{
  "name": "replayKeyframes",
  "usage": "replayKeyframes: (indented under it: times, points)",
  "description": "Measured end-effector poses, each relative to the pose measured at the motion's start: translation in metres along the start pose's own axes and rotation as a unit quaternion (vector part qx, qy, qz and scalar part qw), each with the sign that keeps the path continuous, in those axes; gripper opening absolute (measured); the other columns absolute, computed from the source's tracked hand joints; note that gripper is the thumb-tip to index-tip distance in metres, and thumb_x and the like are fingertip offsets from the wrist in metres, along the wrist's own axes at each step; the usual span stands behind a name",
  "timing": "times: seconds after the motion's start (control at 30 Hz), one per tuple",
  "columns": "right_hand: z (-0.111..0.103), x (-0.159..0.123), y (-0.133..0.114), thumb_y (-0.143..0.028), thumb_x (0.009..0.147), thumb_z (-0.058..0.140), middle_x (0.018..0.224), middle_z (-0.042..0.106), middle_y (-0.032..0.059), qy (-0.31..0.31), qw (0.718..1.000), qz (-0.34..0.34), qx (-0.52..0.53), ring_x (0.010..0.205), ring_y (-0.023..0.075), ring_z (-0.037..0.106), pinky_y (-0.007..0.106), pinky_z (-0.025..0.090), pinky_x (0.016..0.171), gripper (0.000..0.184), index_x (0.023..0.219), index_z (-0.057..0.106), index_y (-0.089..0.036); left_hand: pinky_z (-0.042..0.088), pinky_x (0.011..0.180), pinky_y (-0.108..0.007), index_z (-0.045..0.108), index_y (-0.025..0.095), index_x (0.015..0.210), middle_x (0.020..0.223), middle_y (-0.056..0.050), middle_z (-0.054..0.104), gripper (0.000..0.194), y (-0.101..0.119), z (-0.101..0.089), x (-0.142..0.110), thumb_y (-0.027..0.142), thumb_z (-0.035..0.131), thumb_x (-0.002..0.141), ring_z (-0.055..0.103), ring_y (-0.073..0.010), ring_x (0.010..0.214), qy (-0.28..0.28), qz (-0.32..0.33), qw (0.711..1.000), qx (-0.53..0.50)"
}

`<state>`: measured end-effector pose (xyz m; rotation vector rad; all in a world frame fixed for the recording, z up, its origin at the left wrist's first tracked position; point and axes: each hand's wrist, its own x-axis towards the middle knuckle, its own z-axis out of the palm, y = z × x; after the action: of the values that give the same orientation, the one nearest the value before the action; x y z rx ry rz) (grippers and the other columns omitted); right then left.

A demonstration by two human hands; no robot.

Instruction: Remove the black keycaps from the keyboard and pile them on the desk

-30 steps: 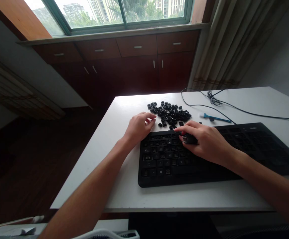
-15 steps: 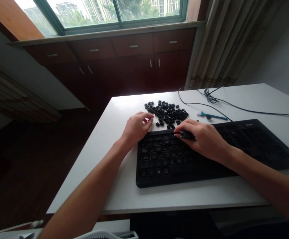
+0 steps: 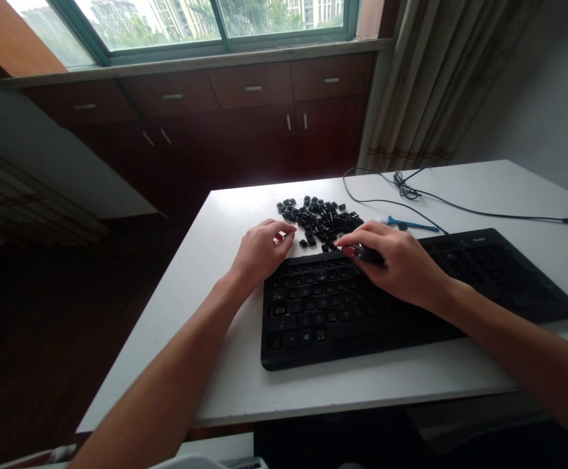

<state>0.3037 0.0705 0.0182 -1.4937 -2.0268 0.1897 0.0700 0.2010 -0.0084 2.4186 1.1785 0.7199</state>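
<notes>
Keyboard [image 3: 382, 329], black and wide, lies on the white desk [image 3: 245, 397], its near edge well in from the desk's front. On its left part some keys carry caps while other spots show bare sockets; the right part sinks into shade, so I cannot make out which caps are there, and the logo in its far right corner is too blurred to read. The right hand [image 3: 394, 257] covers part of the middle and far edge. Its grip is closed around a small dark tool [image 3: 369, 254], mostly hidden by the fingers; whether the tip touches the keyboard or a cap, I cannot tell. The left hand [image 3: 262, 251] is at the far left corner, fingers bent, thumb and forefinger close together; whether that grip pinches anything is not clear. Just beyond both hands lies a heap of loose black key caps [image 3: 320, 220], its near right side partly behind the right hand. A blue tool [image 3: 415, 225] lies behind the keyboard, near a black cable [image 3: 489, 213]. At the bottom edge, a white object [image 3: 186, 462] is cut off.
</notes>
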Motion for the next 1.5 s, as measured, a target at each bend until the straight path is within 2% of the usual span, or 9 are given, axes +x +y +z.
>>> replayKeyframes:
  times: [0.23,0.43,0.6,0.8,0.87,0.97,1.1,1.23,1.5]
  points:
    - [-0.005,0.003,0.0,-0.024,0.09,0.065,0.107,0.072,0.004,0.028,0.999,0.016,0.009,0.09,0.0201,0.068,0.035,0.054,0.085,0.017,0.106,0.071,-0.023,0.055,0.07,-0.03,0.075,0.022,0.104,0.11,-0.006,0.071,0.027,-0.001,0.0,0.001,0.037,0.056,0.092,0.07,-0.0171,0.074,-0.006,-0.001,1.0,0.012]
    - [-0.003,0.003,-0.002,-0.026,0.087,0.068,0.104,0.075,0.0027,0.018,1.0,0.007,0.009,0.088,0.0185,0.071,0.032,0.055,0.083,0.021,0.108,0.068,-0.022,0.055,0.071,-0.029,0.074,0.021,0.104,0.108,-0.006,0.072,0.028,0.0,0.0,0.001,0.037,0.054,0.093,0.069,-0.0167,0.075,-0.003,0.005,1.0,0.018]
    - [-0.015,0.0,-0.002,-0.031,0.09,0.067,0.109,0.072,0.0043,-0.017,0.999,-0.05,-0.001,0.092,0.0192,0.07,0.034,0.056,0.086,0.019,0.107,0.071,-0.023,0.056,0.075,-0.03,0.074,0.021,0.104,0.108,-0.006,0.071,0.025,0.0,0.001,0.0,0.032,0.054,0.093,0.069,-0.0169,0.079,0.0,0.01,1.0,0.016]
    - [-0.026,-0.033,-0.013,-0.024,0.094,0.06,0.117,0.069,0.0055,-0.1,0.99,-0.092,0.034,0.092,0.0176,0.07,0.029,0.058,0.078,0.03,0.123,0.065,-0.027,0.055,0.084,-0.033,0.072,0.019,0.109,0.112,-0.008,0.069,0.025,0.014,-0.006,-0.002,0.029,0.054,0.095,0.066,-0.02,0.096,0.036,0.083,0.996,-0.003]
    - [-0.025,-0.044,-0.016,-0.023,0.093,0.062,0.112,0.071,0.0047,-0.102,0.99,-0.086,0.043,0.093,0.0176,0.07,0.028,0.058,0.08,0.026,0.118,0.066,-0.026,0.055,0.083,-0.031,0.072,0.02,0.109,0.108,-0.008,0.069,0.024,0.025,-0.011,-0.005,0.03,0.055,0.095,0.066,-0.0177,0.092,0.008,0.116,0.992,-0.051]
    - [-0.021,-0.053,-0.017,-0.022,0.092,0.064,0.105,0.073,0.0034,-0.107,0.989,-0.091,0.048,0.092,0.0179,0.071,0.028,0.058,0.081,0.013,0.104,0.068,-0.024,0.055,0.079,-0.027,0.073,0.022,0.106,0.1,-0.005,0.071,0.022,0.041,-0.017,-0.012,0.029,0.057,0.094,0.066,-0.0155,0.086,-0.09,0.178,0.972,-0.126]
    - [-0.018,-0.057,-0.015,-0.016,0.091,0.063,0.107,0.073,0.0032,-0.105,0.988,-0.103,0.038,0.093,0.018,0.071,0.029,0.058,0.079,0.014,0.103,0.068,-0.024,0.053,0.075,-0.028,0.077,0.026,0.101,0.091,-0.004,0.071,0.019,0.054,-0.019,-0.019,0.031,0.061,0.092,0.066,-0.016,0.081,-0.196,0.25,0.938,-0.14]
    - [-0.02,-0.059,-0.014,-0.013,0.09,0.064,0.113,0.073,0.0037,-0.097,0.988,-0.119,0.02,0.1,0.0187,0.071,0.029,0.059,0.083,0.021,0.107,0.066,-0.024,0.051,0.079,-0.031,0.078,0.029,0.102,0.086,-0.004,0.07,0.018,0.059,-0.015,-0.022,0.034,0.067,0.089,0.065,-0.018,0.08,-0.224,0.276,0.926,-0.126]
    - [-0.023,-0.061,-0.016,-0.012,0.09,0.063,0.115,0.073,0.004,-0.104,0.987,-0.124,0.023,0.101,0.0191,0.072,0.028,0.059,0.084,0.027,0.114,0.067,-0.025,0.047,0.07,-0.03,0.078,0.028,0.105,0.085,-0.005,0.069,0.02,0.061,-0.012,-0.026,0.03,0.068,0.087,0.061,-0.0166,0.075,-0.245,0.303,0.911,-0.134]
